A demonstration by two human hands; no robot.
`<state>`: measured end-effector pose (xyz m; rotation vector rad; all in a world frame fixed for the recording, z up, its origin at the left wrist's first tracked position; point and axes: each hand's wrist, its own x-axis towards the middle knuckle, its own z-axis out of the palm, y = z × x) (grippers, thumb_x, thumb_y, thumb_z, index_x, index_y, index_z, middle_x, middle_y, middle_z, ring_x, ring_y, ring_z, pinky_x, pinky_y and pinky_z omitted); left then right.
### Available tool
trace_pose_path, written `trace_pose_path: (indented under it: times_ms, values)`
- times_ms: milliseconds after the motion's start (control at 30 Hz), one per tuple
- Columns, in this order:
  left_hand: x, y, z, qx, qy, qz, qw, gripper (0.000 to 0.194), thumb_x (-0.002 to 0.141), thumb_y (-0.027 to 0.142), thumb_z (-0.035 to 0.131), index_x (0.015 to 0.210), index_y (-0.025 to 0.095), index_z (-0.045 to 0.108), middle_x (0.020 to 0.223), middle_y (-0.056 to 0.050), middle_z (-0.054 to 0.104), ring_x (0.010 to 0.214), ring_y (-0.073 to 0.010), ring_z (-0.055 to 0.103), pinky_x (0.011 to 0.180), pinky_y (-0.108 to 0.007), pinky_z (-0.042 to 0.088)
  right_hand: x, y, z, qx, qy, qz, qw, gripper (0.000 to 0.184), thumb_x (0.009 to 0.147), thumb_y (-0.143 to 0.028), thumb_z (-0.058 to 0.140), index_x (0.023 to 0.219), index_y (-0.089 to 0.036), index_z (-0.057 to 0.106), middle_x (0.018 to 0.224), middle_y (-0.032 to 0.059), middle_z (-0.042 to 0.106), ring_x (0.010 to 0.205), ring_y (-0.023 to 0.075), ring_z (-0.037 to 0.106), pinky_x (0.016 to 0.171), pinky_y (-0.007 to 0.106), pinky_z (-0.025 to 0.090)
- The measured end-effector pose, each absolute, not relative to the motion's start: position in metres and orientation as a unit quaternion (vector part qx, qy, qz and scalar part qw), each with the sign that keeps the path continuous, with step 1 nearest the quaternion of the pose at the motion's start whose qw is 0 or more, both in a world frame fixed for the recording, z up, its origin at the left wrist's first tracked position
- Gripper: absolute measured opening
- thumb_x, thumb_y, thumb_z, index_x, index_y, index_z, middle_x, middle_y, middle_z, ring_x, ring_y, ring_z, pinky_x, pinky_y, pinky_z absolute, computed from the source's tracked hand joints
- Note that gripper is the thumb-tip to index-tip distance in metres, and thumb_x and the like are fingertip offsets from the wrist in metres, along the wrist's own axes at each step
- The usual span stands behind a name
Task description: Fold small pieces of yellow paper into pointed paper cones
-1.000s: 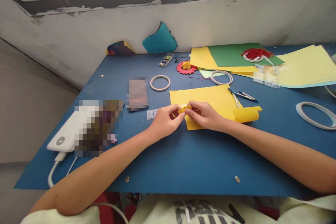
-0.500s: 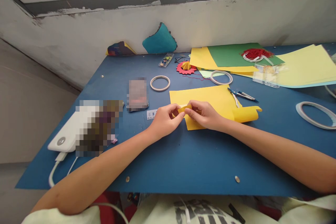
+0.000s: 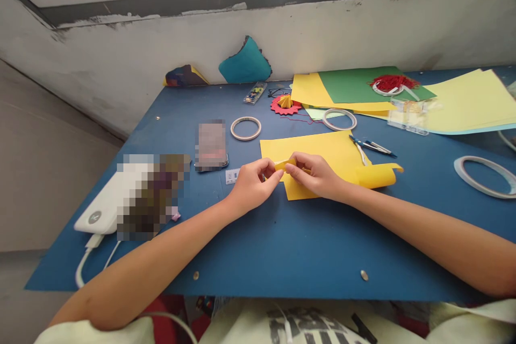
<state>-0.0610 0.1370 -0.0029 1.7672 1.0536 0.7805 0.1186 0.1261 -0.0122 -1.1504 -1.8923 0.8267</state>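
Both hands meet over the middle of the blue table point(image 3: 290, 247). My left hand point(image 3: 255, 185) pinches one end of a small folded yellow paper strip point(image 3: 282, 165). My right hand point(image 3: 314, 174) pinches the other end of that strip, fingers pressed together. Under my right hand lies a larger yellow sheet point(image 3: 322, 153) whose right corner curls up. A small white ruler point(image 3: 233, 175) lies just left of my left hand.
A tape ring point(image 3: 245, 128), a second ring point(image 3: 339, 119) and a compass point(image 3: 373, 146) lie behind the hands. Green and yellow sheets point(image 3: 463, 102), red thread point(image 3: 393, 83) and a red-yellow paper flower point(image 3: 285, 103) sit at the back. A white power bank point(image 3: 105, 201) rests at left.
The paper strip has shifted slightly up and right between the fingertips; both hands stay pinched on it in nearly the same place.
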Motion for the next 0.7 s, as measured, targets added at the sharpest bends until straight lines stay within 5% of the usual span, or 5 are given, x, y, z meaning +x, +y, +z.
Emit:
trace_pose_path:
  times_ms: [700]
  values:
    - [-0.0658,0.1377,-0.0052,0.719,0.423,0.314,0.452,0.020,0.081,0.034,0.055,0.070,0.017,0.053,0.058,0.003,0.050,0.053,-0.0086,0.045,0.049,-0.021,0.034,0.1211,0.1269,-0.0099,-0.433,-0.734,0.390,0.349,0.039,0.088,-0.045,0.044,0.060,-0.018,0.046,0.054,-0.0021,0.046,0.050,0.0092,0.041,0.048,0.024,0.033]
